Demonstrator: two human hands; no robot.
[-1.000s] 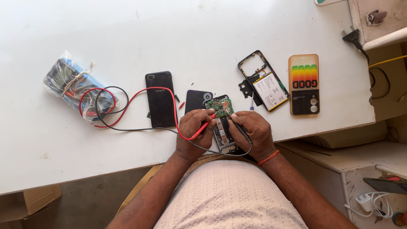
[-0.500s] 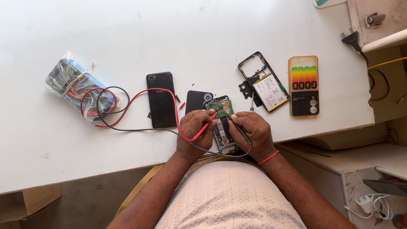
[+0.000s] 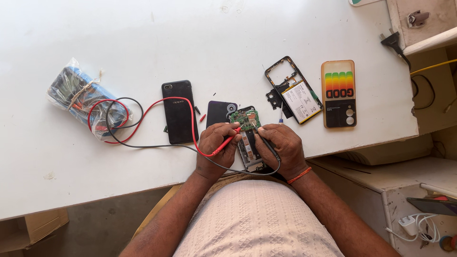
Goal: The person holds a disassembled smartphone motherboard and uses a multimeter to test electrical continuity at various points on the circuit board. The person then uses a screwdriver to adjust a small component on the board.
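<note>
My left hand [image 3: 216, 143] pinches the thin red probe [image 3: 227, 143], my right hand [image 3: 281, 145] grips the black probe [image 3: 263, 139], both tips down on the small green circuit board [image 3: 245, 119] of the opened phone [image 3: 250, 150] at the white table's [image 3: 119, 43] near edge. A slip could bridge neighbouring contacts, or the looping red lead [image 3: 157, 107] could snag the black phone [image 3: 178, 112]. Exact contact points look too small to tell. Wrists rest low, knuckles curled inward.

Red probe [image 3: 223, 146], green circuit board [image 3: 245, 119], black phone [image 3: 179, 112], rainbow-striped case [image 3: 338, 93], white table [image 3: 143, 43].
</note>
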